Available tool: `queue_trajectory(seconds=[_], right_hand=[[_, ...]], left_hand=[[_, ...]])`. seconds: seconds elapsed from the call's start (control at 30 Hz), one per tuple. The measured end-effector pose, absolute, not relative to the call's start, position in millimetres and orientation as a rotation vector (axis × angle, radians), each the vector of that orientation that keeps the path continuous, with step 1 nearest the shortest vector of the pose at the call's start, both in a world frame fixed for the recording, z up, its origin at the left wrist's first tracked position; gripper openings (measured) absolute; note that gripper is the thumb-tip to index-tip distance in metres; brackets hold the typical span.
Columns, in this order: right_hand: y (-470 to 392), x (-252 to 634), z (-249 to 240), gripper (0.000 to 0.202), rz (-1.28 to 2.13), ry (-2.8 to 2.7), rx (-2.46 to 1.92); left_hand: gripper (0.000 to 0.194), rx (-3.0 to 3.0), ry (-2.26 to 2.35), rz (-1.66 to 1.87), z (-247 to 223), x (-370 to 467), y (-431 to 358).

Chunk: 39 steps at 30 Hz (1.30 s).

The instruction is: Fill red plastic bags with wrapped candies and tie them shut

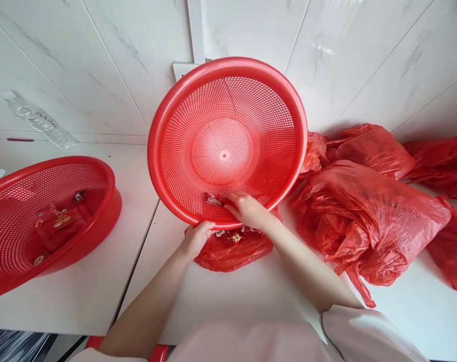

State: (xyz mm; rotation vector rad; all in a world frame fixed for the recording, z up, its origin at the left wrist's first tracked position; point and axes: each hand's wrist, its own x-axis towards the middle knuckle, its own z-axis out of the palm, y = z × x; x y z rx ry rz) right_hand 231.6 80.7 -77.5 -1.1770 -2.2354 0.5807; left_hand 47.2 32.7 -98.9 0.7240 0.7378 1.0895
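Note:
A round red plastic mesh basket is tipped toward me, its open side facing me. My left hand is closed on the near rim, with the thumb over the edge. My right hand reaches inside over that rim. Its curled fingers are at a small dark red wrapped packet lying low on the basket wall; the fingertips are partly hidden. Under the near rim lies an open red plastic bag with small printed packets showing in its mouth.
A second red basket with several red packets stands at the left. Several filled red plastic bags crowd the table's right side. A clear plastic bottle leans on the marbled wall. A dark seam runs between the white tabletops.

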Motion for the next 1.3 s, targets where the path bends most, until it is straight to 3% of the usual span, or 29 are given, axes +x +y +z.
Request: queue_trajectory(seconds=[0.23,0.47,0.57,0.93,1.13,1.3], right_hand=[[90,239,-83,0.032,0.79,-2.041,-1.258],[98,249,-80,0.027,1.601,-1.447,-0.943],[95,248,-72,0.031,1.778,-1.122,-0.845],[89,242,-64,0.035,1.59,-1.115,-0.637],[90,243,-58,0.037,1.668,-0.766,-0.802],[93,242,-62,0.049,1.685,-0.834,-0.85]], left_hand=[[0.038,0.729,0.739,1.089,-101,41,38],[0.044,0.764,0.745,1.181,-99,34,45],[0.046,0.762,0.751,1.195,-98,32,46],[0.043,0.746,0.747,1.209,-99,32,46],[0.042,0.75,0.756,1.211,-95,33,45],[0.042,0.745,0.769,1.195,-95,33,45]])
